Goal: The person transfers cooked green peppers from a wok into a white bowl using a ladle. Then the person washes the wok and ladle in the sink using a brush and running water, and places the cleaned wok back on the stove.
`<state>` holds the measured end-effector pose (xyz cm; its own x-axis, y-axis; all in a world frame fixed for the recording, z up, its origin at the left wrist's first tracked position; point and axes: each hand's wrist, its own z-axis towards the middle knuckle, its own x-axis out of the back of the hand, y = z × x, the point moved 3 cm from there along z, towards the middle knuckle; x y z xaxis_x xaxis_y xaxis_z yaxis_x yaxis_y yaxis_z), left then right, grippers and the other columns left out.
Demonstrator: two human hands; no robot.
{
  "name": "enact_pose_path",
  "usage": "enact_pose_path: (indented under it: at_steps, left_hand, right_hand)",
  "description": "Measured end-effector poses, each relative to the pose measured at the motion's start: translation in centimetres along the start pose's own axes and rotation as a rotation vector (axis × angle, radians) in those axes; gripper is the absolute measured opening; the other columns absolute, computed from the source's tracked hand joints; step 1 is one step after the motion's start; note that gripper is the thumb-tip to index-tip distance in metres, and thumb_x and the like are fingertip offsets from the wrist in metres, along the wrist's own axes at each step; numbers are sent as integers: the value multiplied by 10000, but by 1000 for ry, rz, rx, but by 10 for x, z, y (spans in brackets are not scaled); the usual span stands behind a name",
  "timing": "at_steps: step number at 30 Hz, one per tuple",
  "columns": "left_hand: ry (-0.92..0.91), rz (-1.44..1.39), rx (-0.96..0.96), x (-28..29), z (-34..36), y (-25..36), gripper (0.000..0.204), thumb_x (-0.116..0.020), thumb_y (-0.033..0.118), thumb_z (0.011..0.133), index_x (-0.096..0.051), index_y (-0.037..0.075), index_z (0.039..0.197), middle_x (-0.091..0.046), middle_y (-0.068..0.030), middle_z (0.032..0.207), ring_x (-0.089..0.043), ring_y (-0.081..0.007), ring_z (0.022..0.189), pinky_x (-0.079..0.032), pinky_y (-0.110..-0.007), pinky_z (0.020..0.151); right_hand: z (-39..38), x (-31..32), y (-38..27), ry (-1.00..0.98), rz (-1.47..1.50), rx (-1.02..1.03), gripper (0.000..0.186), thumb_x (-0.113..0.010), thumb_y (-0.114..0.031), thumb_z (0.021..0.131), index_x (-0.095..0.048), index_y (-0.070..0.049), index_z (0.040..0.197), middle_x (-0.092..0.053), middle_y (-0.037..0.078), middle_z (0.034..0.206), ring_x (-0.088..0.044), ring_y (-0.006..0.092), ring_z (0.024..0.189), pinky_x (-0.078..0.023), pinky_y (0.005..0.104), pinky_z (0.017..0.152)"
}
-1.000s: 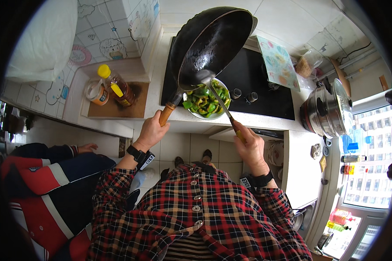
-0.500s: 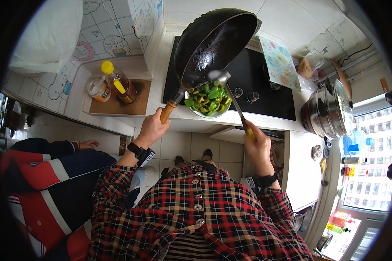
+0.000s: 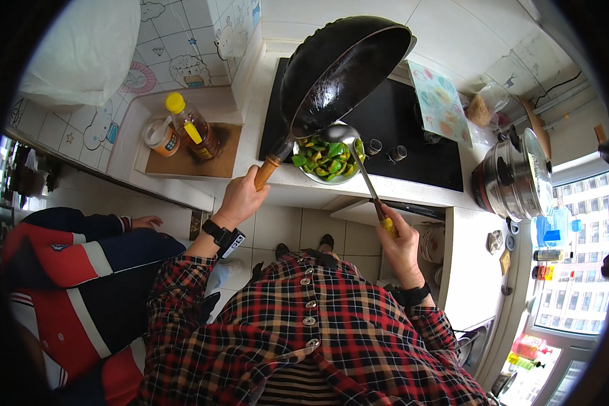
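Note:
My left hand is closed round the wooden handle of a black wok, held tilted above a white plate of chopped green peppers. The plate sits at the front edge of the black cooktop. My right hand grips the yellow handle of a steel ladle, whose bowl is over the peppers, just below the wok's lower rim. The ladle's bowl partly covers the peppers.
At left, a yellow-capped oil bottle and tub stand on brown board. A floral panel stands behind the cooktop; a steel pot is at right. A person in a navy-red jacket is at lower left.
The wok appears slightly further right in the picture, as does the surrounding kitchen. The ladle has shifted right and a little down relative to the wok, with my right hand.

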<state>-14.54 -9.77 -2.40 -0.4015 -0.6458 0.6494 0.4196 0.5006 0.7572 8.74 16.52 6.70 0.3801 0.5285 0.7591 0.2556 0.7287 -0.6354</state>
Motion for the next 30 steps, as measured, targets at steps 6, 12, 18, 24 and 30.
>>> enact_pose_path:
  at_steps: [6, 12, 18, 24, 30]
  left_hand:
    - [-5, -13, 41, -1, 1, 3, 328, -685, 215, 834, -477, 6, 977, -598, -256, 717, -596, -473, 731, -458, -503, 606]
    - [-8, -10, 41, 1, 3, 5, 333, -687, 215, 835, -486, 4, 997, -606, -256, 733, -600, -469, 743, -463, -496, 612]
    - [-6, -15, 33, 0, 2, 5, 338, -679, 236, 845, -481, 4, 992, -613, -241, 712, -614, -450, 707, -475, -491, 604]
    - [-1, -56, 21, 1, -4, 11, 337, -681, 215, 844, -482, -6, 1004, -593, -243, 703, -607, -438, 691, -462, -468, 586]
    - [4, -47, 31, 5, -5, 11, 331, -684, 205, 841, -481, -9, 990, -571, -251, 697, -588, -448, 686, -449, -458, 577]
  right_hand:
    - [25, -14, -15, -37, 78, 72, 465, -666, -30, 785, -617, -106, 1241, -700, 166, 1005, -700, 322, 888, -552, 349, 762]
    - [2, 9, -7, -12, -62, 53, 448, -661, -35, 793, -619, -67, 1238, -704, 152, 984, -706, 259, 869, -537, 309, 758]
    - [36, 6, 3, 94, -61, 70, 440, -652, -19, 807, -619, -67, 1243, -708, 151, 968, -708, 212, 843, -534, 290, 755]
    - [98, -25, 10, 245, 125, 108, 476, -645, -88, 813, -583, -148, 1281, -697, 165, 993, -691, 345, 864, -551, 377, 736]
    - [18, -10, 4, 9, 39, -37, 428, -646, -86, 821, -601, -100, 1247, -694, 200, 949, -692, 367, 879, -543, 392, 740]
